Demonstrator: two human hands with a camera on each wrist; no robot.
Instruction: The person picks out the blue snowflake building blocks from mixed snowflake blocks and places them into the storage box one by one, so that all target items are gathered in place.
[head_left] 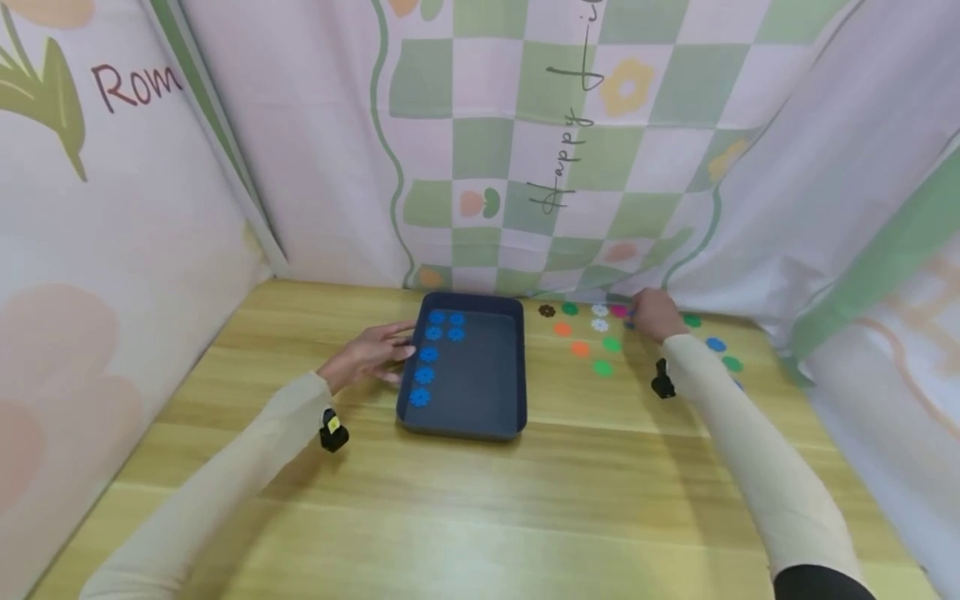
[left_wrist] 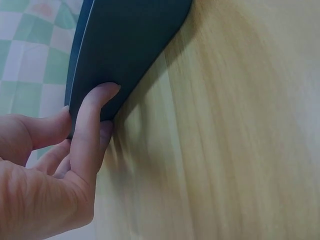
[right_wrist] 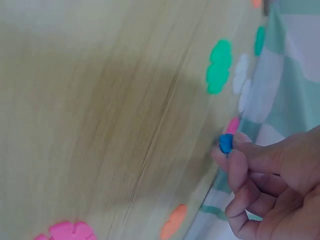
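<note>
Blue flower pieces [head_left: 431, 354] are being gathered into the dark blue tray [head_left: 491, 417], which sits on the tabletop [head_left: 480, 500] and serves as the landmark. Nearest, on the tray's left side, the left hand [head_left: 367, 357] steadies it: the left wrist view shows the fingers [left_wrist: 87, 135] curled against its outer wall and the thumb at the rim. Six blue pieces lie along the tray's left inside edge. To the tray's right, loose flowers in orange, green, white, brown and pink are scattered on the wood. Farther right, by the checked cloth backdrop [head_left: 525, 167], the right hand [head_left: 656, 315] pinches one small blue piece [right_wrist: 226, 143] between thumb and fingertip. Judging by this, the pickup step is under way; the next move likely calls for carrying that piece leftward over the tray's rim and setting it beside the others.
</note>
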